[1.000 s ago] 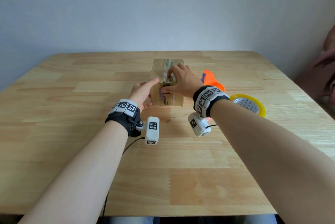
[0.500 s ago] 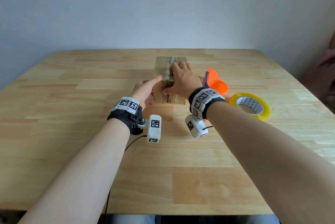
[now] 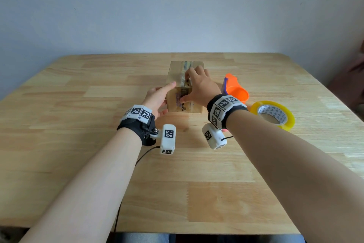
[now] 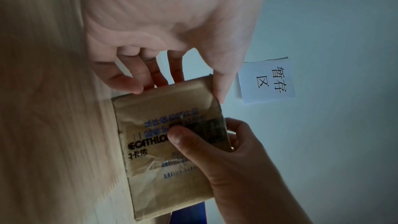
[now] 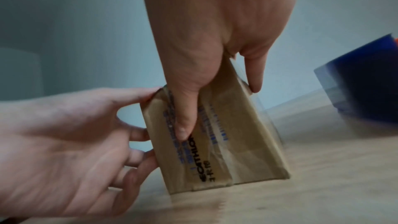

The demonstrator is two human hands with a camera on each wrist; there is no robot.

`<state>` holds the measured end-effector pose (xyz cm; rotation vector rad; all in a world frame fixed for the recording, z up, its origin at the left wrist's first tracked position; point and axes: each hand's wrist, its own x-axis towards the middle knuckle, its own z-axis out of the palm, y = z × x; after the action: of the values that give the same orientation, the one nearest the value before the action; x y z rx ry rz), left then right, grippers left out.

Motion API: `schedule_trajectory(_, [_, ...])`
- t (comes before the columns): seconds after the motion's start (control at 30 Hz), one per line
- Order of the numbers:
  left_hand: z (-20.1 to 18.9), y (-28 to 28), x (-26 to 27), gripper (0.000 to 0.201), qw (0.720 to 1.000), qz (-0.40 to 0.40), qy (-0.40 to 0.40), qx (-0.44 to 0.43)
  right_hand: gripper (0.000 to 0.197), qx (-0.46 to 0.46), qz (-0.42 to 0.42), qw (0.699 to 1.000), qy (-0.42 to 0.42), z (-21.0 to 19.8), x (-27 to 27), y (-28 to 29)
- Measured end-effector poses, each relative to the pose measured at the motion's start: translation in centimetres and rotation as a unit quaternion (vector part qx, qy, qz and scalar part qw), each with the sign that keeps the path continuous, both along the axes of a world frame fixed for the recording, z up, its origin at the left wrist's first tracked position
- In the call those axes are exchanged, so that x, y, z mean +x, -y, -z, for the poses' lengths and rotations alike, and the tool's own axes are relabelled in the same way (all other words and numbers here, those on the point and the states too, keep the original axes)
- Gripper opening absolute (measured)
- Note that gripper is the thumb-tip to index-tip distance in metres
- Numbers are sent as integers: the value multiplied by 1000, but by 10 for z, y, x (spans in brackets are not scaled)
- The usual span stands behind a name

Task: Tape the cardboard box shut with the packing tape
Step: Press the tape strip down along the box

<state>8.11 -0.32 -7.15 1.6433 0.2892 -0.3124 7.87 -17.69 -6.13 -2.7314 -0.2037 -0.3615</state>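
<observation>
A small brown cardboard box (image 3: 177, 69) stands mid-table, with clear tape along its top and down its near face (image 4: 172, 190). My left hand (image 3: 167, 98) braces the box's left side, thumb on the top left edge and fingertips (image 5: 142, 134) against the side wall. My right hand (image 3: 194, 87) grips the near top edge of the box (image 5: 237, 151). Its thumb (image 4: 183, 135) presses the tape on the printed near face and its fingers curl over the top. A yellow packing tape roll (image 3: 272, 113) lies flat to the right, untouched.
An orange and blue tape dispenser (image 3: 235, 90) lies just right of the box, behind my right wrist. The wooden table (image 3: 78, 105) meets a pale wall at the back. A paper note (image 4: 267, 81) hangs on that wall.
Both hands stay on the box. The right fingers have crept a little farther along the taped top. The head view has shifted, so the tape roll shows in full.
</observation>
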Motion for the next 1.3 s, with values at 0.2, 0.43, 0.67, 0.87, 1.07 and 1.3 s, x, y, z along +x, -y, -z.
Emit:
schedule_trajectory(0.2, [1, 0, 1, 64, 1000, -1, -4, -8, 78, 34, -49, 998, -36, -4, 1, 15])
schedule_trajectory(0.43, [7, -2, 4, 65, 999, 6, -13, -30, 64, 146, -96, 981, -85, 1, 7, 38])
schedule_trajectory(0.67, [14, -3, 6, 74, 999, 6, -5, -50, 57, 160, -138, 971, -108, -4, 6, 46])
schedule_trajectory(0.87, [15, -3, 5, 78, 999, 10, -3, -52, 47, 180, -122, 972, -93, -3, 7, 41])
schedule_trajectory(1.07, [9, -7, 9, 73, 999, 30, -23, -39, 33, 149, -69, 986, -35, -7, 6, 23])
schedule_trajectory(1.3, [8, -9, 14, 76, 999, 35, -30, -21, 78, -37, -8, 999, -1, -5, 6, -2])
